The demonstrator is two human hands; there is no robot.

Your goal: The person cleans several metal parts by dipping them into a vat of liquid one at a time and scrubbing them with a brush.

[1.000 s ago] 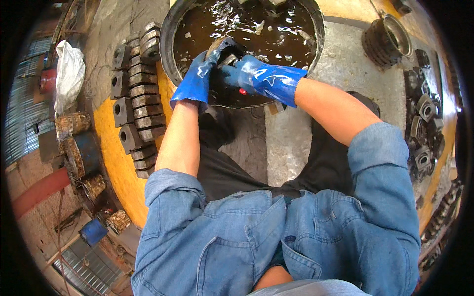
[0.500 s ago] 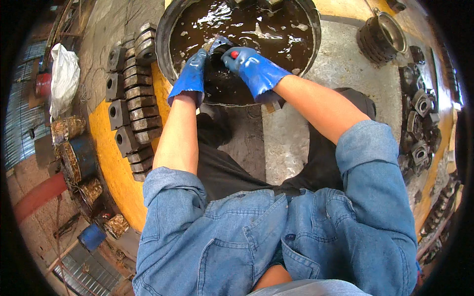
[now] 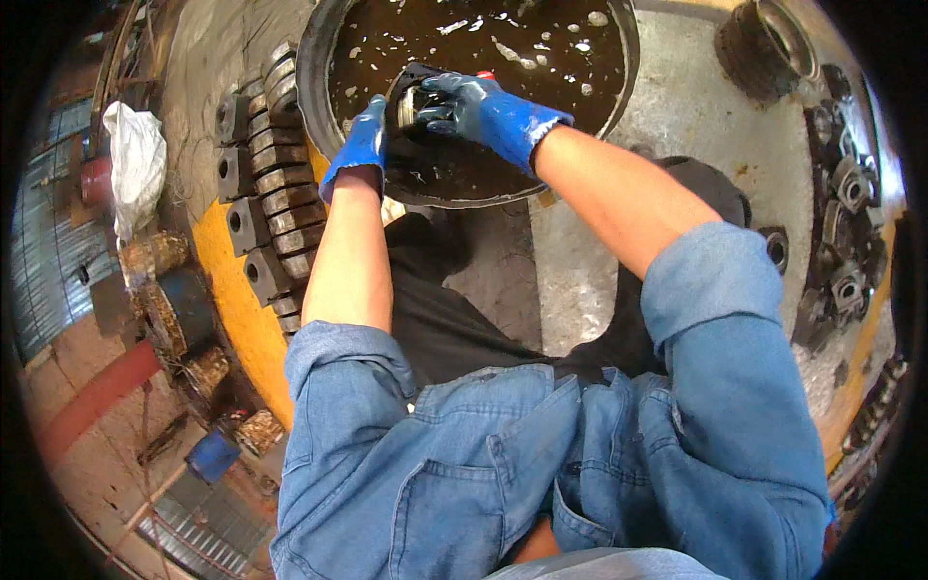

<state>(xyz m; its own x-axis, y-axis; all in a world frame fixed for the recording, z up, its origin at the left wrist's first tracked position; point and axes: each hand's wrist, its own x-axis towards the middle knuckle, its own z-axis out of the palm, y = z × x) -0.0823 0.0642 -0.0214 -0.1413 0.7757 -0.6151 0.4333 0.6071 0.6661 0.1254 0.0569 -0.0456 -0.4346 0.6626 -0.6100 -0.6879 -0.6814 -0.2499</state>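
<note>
My left hand (image 3: 363, 145), in a blue rubber glove, grips the left side of a dark, wet metal block (image 3: 410, 99) that has an opening in it. The block is held over a round black tub (image 3: 319, 121) of brown, foamy liquid. My right hand (image 3: 493, 114), gloved the same way, has its fingers curled at the opening on the block's right side. A small red end (image 3: 485, 74) shows beyond the right hand's knuckles; the rest of that thing is hidden by the glove.
Left of the tub stand rows of metal blocks with round holes (image 3: 234, 174). A ring-shaped metal part (image 3: 764, 53) sits at the far right, with piled dark metal parts (image 3: 841, 232) nearer. A white sack (image 3: 135, 164) lies at the left.
The block is turned so its opening faces more to the right. My right hand has rolled over, fingers now reaching into the opening, and the red end has moved behind its knuckles.
</note>
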